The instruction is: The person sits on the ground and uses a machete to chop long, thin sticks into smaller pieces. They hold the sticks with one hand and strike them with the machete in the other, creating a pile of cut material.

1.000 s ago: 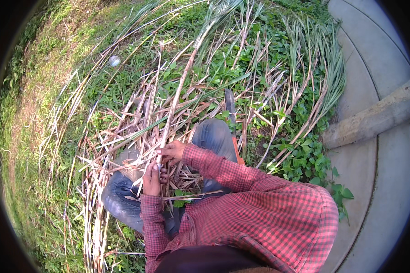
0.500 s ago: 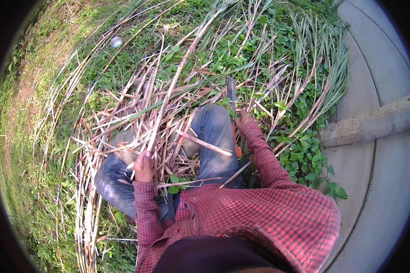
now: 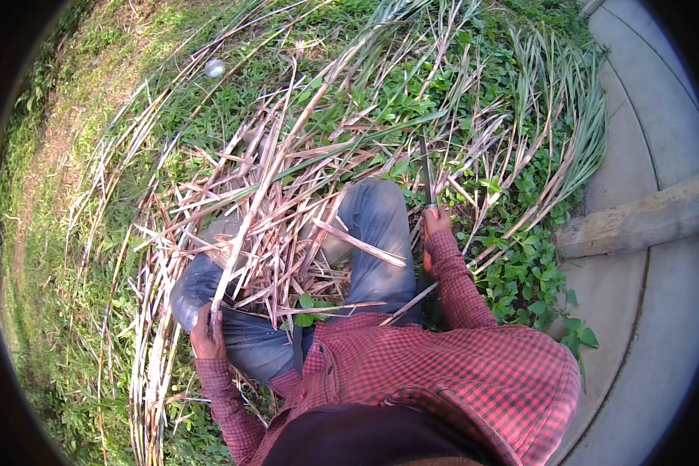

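My left hand (image 3: pixel 207 335) is closed on the lower end of a long dry cane stalk (image 3: pixel 314 102), beside my left knee. The stalk slants up and away to the right, with green leaves about its far end. My right hand (image 3: pixel 436 223) is wrapped round the orange handle of a machete (image 3: pixel 426 169), outside my right knee. Its dark, narrow blade points away from me, apart from the stalk. Between my legs lies a heap of dry peeled strips (image 3: pixel 268 210). One loose pale strip (image 3: pixel 363 242) rests across my right thigh.
Several long stripped stalks (image 3: pixel 154 365) lie on the grass at my left. Leafy green stalks (image 3: pixel 555 140) are spread at the far right. A wooden beam (image 3: pixel 637 216) lies on the concrete slabs (image 3: pixel 664 311) to the right. A small clear round object (image 3: pixel 214 68) sits in the grass.
My left hand has drawn back toward me and left, pulling the stalk's near end along. My right hand has shifted slightly right with the machete, whose blade now shows narrower, turned edge-on.
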The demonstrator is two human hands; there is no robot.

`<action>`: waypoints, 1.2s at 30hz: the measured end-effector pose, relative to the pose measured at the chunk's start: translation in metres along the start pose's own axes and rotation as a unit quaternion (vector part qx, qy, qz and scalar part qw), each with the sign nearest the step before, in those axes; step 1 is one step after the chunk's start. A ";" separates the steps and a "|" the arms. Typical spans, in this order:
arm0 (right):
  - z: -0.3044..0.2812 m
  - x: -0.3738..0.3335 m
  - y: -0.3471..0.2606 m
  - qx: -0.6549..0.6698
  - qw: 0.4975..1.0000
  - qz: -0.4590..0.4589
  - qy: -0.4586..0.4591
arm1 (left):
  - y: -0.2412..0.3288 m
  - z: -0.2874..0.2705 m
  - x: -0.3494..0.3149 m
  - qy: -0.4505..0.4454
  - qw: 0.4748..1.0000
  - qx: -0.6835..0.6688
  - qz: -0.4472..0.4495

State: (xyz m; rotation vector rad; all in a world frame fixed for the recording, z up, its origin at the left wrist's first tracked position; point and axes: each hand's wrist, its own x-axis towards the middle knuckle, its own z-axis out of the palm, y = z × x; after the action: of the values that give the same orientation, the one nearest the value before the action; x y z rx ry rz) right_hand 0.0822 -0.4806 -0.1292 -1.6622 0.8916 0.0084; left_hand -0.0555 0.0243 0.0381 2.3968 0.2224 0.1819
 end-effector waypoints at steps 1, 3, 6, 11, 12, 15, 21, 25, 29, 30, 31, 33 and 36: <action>0.004 -0.044 -0.044 0.053 0.998 -0.021 -0.001 | 0.001 -0.008 -0.007 0.004 0.999 0.022 0.031; -0.017 -0.064 -0.087 0.071 0.992 -0.095 -0.033 | -0.010 -0.011 -0.015 -0.037 0.999 -0.008 0.011; -0.037 -0.056 -0.134 0.099 0.978 -0.116 -0.140 | -0.022 -0.008 -0.026 -0.023 0.999 -0.016 0.027; -0.021 -0.041 -0.208 0.080 0.954 -0.069 -0.279 | -0.021 0.004 -0.037 0.065 0.994 0.085 0.024; -0.015 -0.034 -0.217 0.071 0.952 -0.055 -0.293 | -0.017 0.007 -0.038 0.074 0.991 0.106 0.020; 0.010 -0.004 -0.235 0.061 0.933 -0.009 -0.354 | -0.022 0.012 -0.040 0.083 0.987 0.136 0.019; 0.042 0.026 -0.234 0.083 0.927 0.045 -0.364 | -0.021 0.013 -0.039 0.093 0.984 0.140 0.055; 0.052 0.025 -0.236 0.083 0.920 0.045 -0.381 | -0.022 0.012 -0.040 0.090 0.986 0.135 0.042; 0.058 0.047 -0.245 0.082 0.899 0.049 -0.426 | -0.031 0.013 -0.043 0.096 0.980 0.154 0.077; 0.058 0.053 -0.250 0.066 0.909 0.028 -0.411 | -0.028 0.014 -0.042 0.095 0.978 0.162 0.088; 0.060 0.062 -0.255 0.066 0.912 0.029 -0.405 | -0.027 0.014 -0.042 0.095 0.976 0.171 0.100; 0.069 0.064 -0.259 0.074 0.911 0.027 -0.404 | -0.028 0.015 -0.041 0.085 0.976 0.177 0.094; 0.093 0.046 -0.238 0.008 0.893 0.049 -0.448 | -0.027 0.016 -0.038 0.082 0.975 0.184 0.098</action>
State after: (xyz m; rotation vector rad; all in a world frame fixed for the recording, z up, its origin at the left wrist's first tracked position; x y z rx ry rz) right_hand 0.2867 -0.4230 0.0202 -1.3613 0.2520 0.7761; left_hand -0.0921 0.0257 0.0058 2.7749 0.1017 0.4678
